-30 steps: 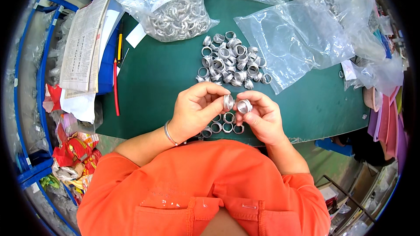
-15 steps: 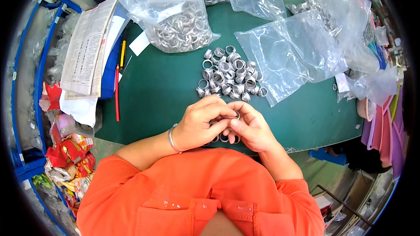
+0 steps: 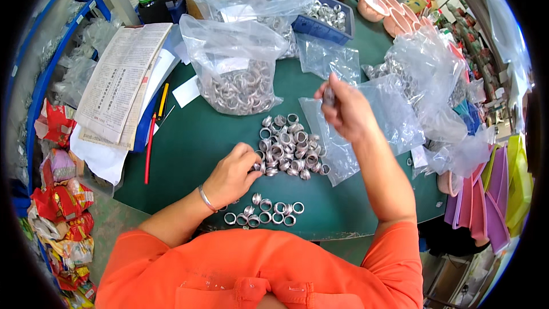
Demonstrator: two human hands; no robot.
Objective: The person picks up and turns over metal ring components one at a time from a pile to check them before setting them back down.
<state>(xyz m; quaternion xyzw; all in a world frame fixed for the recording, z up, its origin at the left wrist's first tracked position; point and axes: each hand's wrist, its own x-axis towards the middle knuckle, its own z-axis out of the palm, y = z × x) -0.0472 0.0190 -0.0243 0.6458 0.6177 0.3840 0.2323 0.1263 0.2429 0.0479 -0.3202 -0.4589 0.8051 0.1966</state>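
A heap of silvery metal rings (image 3: 294, 151) lies in the middle of the green table. My left hand (image 3: 231, 171) is at the heap's left edge, thumb and fingers closed on a metal ring partly hidden by the fingertips. Raised to the right, over the clear plastic bags, my right hand (image 3: 349, 109) is closed around grey metal rings (image 3: 329, 97); how many it holds I cannot tell. Closer to me, a smaller spread of loose rings (image 3: 266, 216) sits by the table's near edge.
Beyond the heap stands a clear bag of rings (image 3: 243, 88), with a blue bin (image 3: 323, 34) behind it. Flat clear bags (image 3: 394, 120) cover the right side. Newspaper (image 3: 117, 86), a red pencil (image 3: 150, 154) and pink baskets (image 3: 394, 20) lie around; people are at the far side.
My hands were together near the table edge over a ring. They have parted: the left has moved to the heap, the right up and away. The view has tilted upward.
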